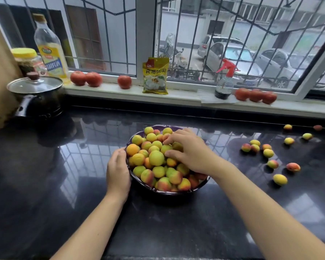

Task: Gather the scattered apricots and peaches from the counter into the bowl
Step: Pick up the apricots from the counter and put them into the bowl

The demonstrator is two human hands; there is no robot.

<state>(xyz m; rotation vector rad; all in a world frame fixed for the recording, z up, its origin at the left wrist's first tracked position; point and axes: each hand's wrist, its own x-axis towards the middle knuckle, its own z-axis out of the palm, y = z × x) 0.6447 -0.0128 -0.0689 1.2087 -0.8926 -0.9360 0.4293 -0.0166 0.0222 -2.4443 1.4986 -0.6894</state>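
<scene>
Black and shiny, the counter [45, 184] shows the window bars like a mirror. Behind it we see a white sill [176, 94] with 6 red tomatoes [124, 82], a yellow packet [155, 76] and a spray bottle [225, 82]. A pot [38, 94] sits at the left. Our purple bowl [201, 186] is piled with fruit. Our left hand [118, 171] lies flat against its side, fingers straight. Our right hand [188, 149] rests on the pile, fingers curled round 1 fruit. More apricots and peaches [268, 153] lie scattered at the right.
</scene>
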